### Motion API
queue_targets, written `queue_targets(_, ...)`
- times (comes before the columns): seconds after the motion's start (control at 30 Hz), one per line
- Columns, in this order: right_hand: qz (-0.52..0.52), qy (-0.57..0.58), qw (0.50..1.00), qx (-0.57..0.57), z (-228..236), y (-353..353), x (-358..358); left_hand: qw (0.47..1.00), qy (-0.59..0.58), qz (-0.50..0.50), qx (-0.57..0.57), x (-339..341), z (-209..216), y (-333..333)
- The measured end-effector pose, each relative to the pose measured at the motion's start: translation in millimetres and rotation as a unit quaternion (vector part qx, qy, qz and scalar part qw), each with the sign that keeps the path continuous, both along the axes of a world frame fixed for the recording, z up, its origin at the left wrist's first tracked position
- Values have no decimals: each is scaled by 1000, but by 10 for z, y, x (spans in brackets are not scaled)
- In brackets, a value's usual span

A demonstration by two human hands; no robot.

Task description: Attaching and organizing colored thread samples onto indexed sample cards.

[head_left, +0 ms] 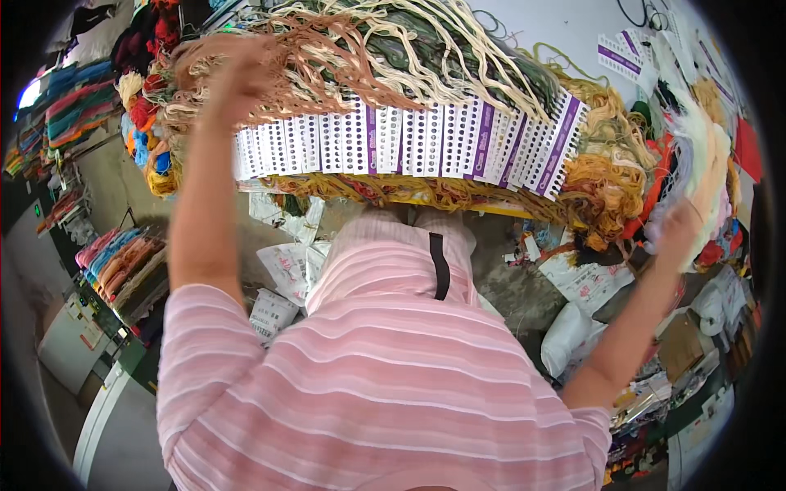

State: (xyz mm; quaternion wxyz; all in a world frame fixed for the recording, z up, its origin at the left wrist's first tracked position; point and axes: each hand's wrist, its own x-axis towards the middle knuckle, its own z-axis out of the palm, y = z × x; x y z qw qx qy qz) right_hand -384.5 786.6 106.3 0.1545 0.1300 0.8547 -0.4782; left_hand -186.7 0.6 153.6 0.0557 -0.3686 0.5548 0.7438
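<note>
My left hand is over the reddish-brown thread strands at the far left of the table; motion smears its fingers, so I cannot tell whether it grips any. Out at the right edge, my right hand is closed around a bundle of pale thread in cream, pink and lilac, its fingers partly hidden. Between my hands lies a row of overlapping white cards with punched holes and purple bands. Brown, cream and dark green strands spread from their far side.
Tangled mustard and rust thread heaps along the table's right and near edge. Colourful skeins hang on a rack at left. White printed bags lie on the floor. More purple-banded cards lie at the back right.
</note>
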Motion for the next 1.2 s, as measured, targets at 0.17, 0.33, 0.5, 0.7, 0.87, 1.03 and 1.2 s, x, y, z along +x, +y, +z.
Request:
queue_targets(0.17,38,-133,975,-172,-1191,-3064,903,977,-152,-148,28,-234,-1382,2145)
queue_targets(0.33,181,27,982,37,-1680,-4076,1285,962,-127,-186,-154,-237,-2251,2498)
queue_targets(0.5,169,47,984,36,-1643,-4092,1345,978,-145,-144,-41,-263,-2146,2468)
queue_targets(0.7,166,129,977,17,-1560,-4062,1450,976,-171,-128,43,-326,-1965,2417)
queue_targets(0.87,205,188,959,59,-1575,-4073,1455,987,-111,-93,75,-309,-2068,2437)
queue_targets(1.03,219,181,957,58,-1504,-4023,1465,953,-109,-243,-142,-381,-2074,2391)
queue_targets(1.2,323,169,905,218,-1310,-3859,1189,993,-117,-2,22,-273,-1743,1977)
